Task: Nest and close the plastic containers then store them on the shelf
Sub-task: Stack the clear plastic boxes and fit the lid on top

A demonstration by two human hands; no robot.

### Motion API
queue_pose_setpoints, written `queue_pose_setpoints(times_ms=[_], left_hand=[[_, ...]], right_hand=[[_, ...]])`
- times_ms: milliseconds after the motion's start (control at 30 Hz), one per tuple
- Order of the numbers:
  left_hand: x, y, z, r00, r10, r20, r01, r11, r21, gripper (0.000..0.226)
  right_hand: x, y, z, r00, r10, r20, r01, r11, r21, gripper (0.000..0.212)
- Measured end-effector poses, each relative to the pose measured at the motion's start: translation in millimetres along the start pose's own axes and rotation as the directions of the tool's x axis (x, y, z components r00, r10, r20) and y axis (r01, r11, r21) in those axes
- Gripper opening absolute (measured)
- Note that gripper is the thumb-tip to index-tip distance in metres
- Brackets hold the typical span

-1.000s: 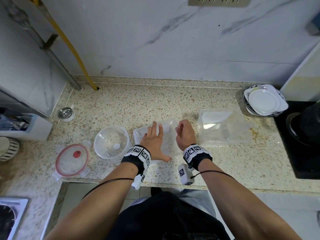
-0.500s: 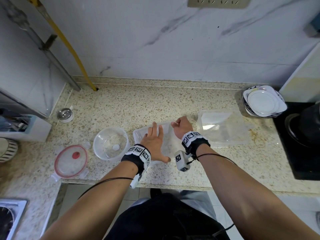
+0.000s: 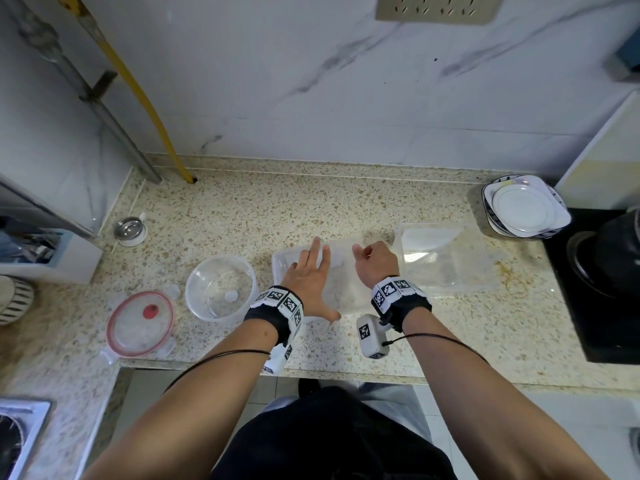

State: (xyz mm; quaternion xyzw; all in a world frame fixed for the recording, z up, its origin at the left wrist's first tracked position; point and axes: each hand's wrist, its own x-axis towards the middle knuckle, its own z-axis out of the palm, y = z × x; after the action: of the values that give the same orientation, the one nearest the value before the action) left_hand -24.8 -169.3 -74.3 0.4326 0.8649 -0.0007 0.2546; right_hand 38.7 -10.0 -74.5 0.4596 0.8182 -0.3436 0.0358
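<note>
Your speckled stone countertop (image 3: 242, 209) carries everything here, and the biggest task piece is the clear rectangular plastic container (image 3: 446, 261) lying open just right of your hands, near the stack of white plates (image 3: 524, 209) at the far right. Directly under your hands sits the clear rectangular plastic lid-or-tray (image 3: 343, 271) — which of the two it is cannot be told, since it is see-through and partly covered. To the left stands the round clear plastic bowl (image 3: 220, 292), and beside it, nearer the edge, its round lid with the red seal and clip tabs (image 3: 140, 323). All of these look light, thin and somewhat flexible, and the smooth walls will likely slide on the stone, so take them by the rims or corners with both hands rather than squeezing the sides. Your left hand (image 3: 308, 282) lies flat with fingers spread, pressing down on the piece and gripping nothing. Your right hand (image 3: 375, 261) is loosely curled at the far right corner of it; whether the fingertips actually pinch the rim cannot be told. Against the view a second back, the right hand has reached further forward and turned at the wrist — the left has stayed put.
</note>
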Motion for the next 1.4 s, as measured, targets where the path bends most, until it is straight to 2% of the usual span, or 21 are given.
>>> queue_pose_setpoints(times_ms=[167, 300, 467, 567, 733, 800, 900, 1033, 1133, 1233, 1400], left_hand=[[1.1, 9.4, -8.2, 0.999, -0.002, -0.043, 0.001, 1.000, -0.021, 0.153], [-2.8, 14.2, -11.9, 0.996, -0.006, -0.090, -0.002, 0.996, -0.092, 0.146], [-12.3, 21.3, -10.9, 0.994, 0.013, -0.106, -0.030, 0.986, -0.162, 0.131], [-17.5, 25.4, -10.3, 0.995, 0.006, -0.099, -0.022, 0.987, -0.156, 0.128], [-24.1, 26.2, -13.7, 0.996, -0.002, -0.089, -0.019, 0.973, -0.229, 0.101], [-28.1, 28.5, -14.8, 0.997, 0.000, -0.072, -0.019, 0.964, -0.266, 0.090], [-33.3, 32.6, -18.5, 0.998, -0.021, -0.063, 0.001, 0.953, -0.302, 0.077], [-40.9, 39.9, -30.1, 0.989, -0.105, -0.102, 0.068, 0.948, -0.312, 0.064], [-46.2, 49.9, -40.5, 0.963, -0.196, -0.187, 0.141, 0.952, -0.273, 0.057], [-48.7, 62.1, -49.7, 0.917, -0.293, -0.271, 0.237, 0.946, -0.222, 0.049], [-52.6, 75.7, -59.1, 0.796, -0.427, -0.430, 0.380, 0.904, -0.195, 0.039]], right_hand=[[-2.5, 5.7, -15.8, 0.998, 0.033, 0.053, -0.025, 0.990, -0.142, 0.068], [-0.9, 5.5, -21.0, 0.992, 0.076, 0.099, -0.063, 0.989, -0.133, 0.075], [-0.2, 8.3, -17.2, 0.972, 0.164, 0.167, -0.183, 0.977, 0.106, 0.079], [-4.4, 9.6, -14.6, 0.975, 0.136, 0.175, -0.173, 0.960, 0.222, 0.070], [-9.2, 15.4, -14.8, 0.972, 0.102, 0.214, -0.196, 0.854, 0.482, 0.059], [-11.1, 17.9, -16.4, 0.961, 0.096, 0.258, -0.222, 0.825, 0.519, 0.066], [-14.1, 21.4, -16.8, 0.960, 0.065, 0.272, -0.200, 0.840, 0.505, 0.079], [-18.2, 22.2, -16.1, 0.961, 0.071, 0.269, -0.209, 0.822, 0.530, 0.084], [-21.2, 24.9, -17.2, 0.960, 0.074, 0.269, -0.218, 0.802, 0.557, 0.070], [-25.0, 22.4, -20.9, 0.961, 0.064, 0.268, -0.202, 0.825, 0.527, 0.059], [-30.7, 17.9, -28.7, 0.955, 0.026, 0.294, -0.158, 0.886, 0.435, 0.051]])
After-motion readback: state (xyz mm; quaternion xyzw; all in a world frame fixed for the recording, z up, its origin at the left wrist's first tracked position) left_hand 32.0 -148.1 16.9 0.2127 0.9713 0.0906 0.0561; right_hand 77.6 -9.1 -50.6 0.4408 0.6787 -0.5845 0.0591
